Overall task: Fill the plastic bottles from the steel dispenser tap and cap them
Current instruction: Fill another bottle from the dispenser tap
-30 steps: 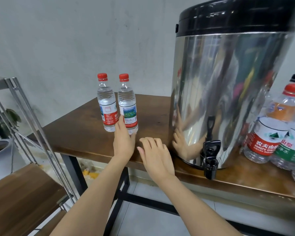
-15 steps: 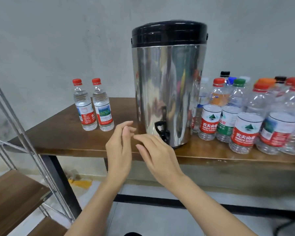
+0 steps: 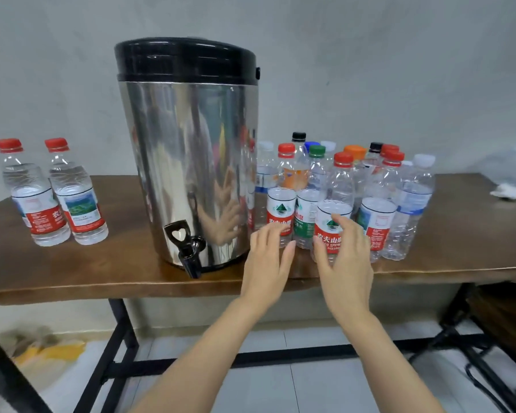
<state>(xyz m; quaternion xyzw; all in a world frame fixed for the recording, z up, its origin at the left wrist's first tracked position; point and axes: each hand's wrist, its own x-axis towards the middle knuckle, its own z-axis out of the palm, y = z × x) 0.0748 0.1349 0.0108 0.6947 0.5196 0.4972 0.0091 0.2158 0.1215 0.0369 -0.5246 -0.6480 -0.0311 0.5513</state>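
A steel dispenser (image 3: 188, 162) with a black lid stands on the wooden table (image 3: 102, 272); its black tap (image 3: 188, 248) hangs over the front edge. Two full capped bottles (image 3: 54, 195) stand to its left. A cluster of several empty capped bottles (image 3: 379, 186) stands to its right. My left hand (image 3: 267, 260) is open, fingers spread, in front of a red-label bottle (image 3: 282, 198). My right hand (image 3: 344, 260) is open just in front of the nearest red-label bottle (image 3: 337, 186), fingers by its label, holding nothing.
A clear plastic bag (image 3: 510, 174) lies at the table's far right. Black metal table legs (image 3: 116, 347) and a crossbar run below, over a tiled floor. Something yellow (image 3: 48, 353) lies on the floor at left.
Both hands moved right, from in front of the tap to the empty bottle cluster. The view shifted right, so the metal rack at left is gone from sight.
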